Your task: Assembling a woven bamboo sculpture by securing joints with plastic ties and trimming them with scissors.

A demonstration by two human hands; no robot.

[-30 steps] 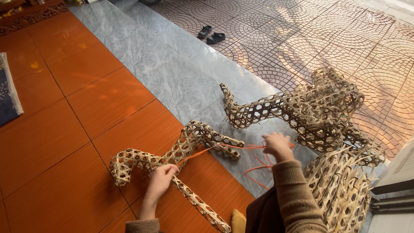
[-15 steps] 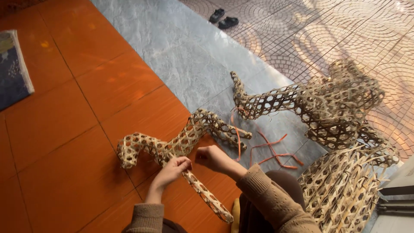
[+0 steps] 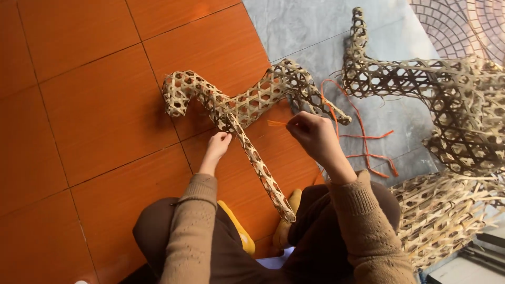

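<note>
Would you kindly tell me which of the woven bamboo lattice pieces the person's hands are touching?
The slim, bent open-weave bamboo tube on the orange tiles: left hand touches it, right hand holds orange strip beside it. The bulkier pieces lie untouched at right.

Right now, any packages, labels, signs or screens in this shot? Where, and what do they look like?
None in view: no package, label, sign or screen.
What is there instead:
Woven bamboo frame, tan open lattice, on the orange tiles; left hand touches it.
Orange strip, thin, pinched in the right hand.
Larger woven frame, tan lattice, on the grey slab at right.
</note>
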